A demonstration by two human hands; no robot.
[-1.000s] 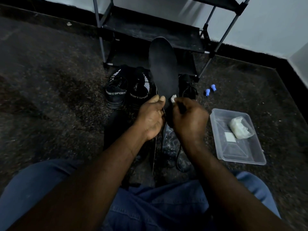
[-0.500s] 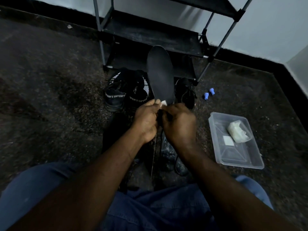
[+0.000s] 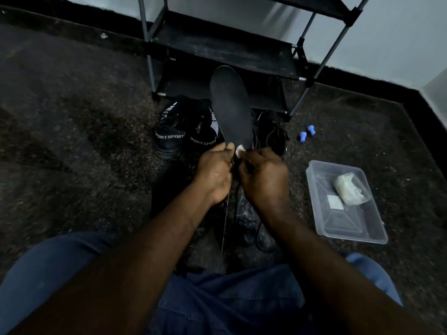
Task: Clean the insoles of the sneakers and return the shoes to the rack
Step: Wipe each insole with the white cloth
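A black insole point(image 3: 231, 107) stands upright in front of me, toe end up. My left hand point(image 3: 214, 174) grips its heel end from the left. My right hand point(image 3: 264, 180) pinches a small white wipe point(image 3: 240, 150) against the insole's lower right edge. Behind the insole, two black sneakers point(image 3: 187, 134) marked SPORT sit side by side on the floor. A third black sneaker point(image 3: 272, 131) sits to their right. Another dark shoe point(image 3: 249, 218) lies on the floor under my hands, partly hidden. The black shoe rack point(image 3: 225, 52) stands against the wall behind them.
A clear plastic tray point(image 3: 362, 228) lies on the floor at the right, holding a white bundle point(image 3: 348, 189) and a flat white square point(image 3: 335, 201). Two small blue pieces point(image 3: 306, 133) lie near the rack's right leg. My blue-trousered knees fill the bottom edge.
The insole and both hands dropped a little lower in view, then held. The white wipe stays at the insole's heel end between my two hands.
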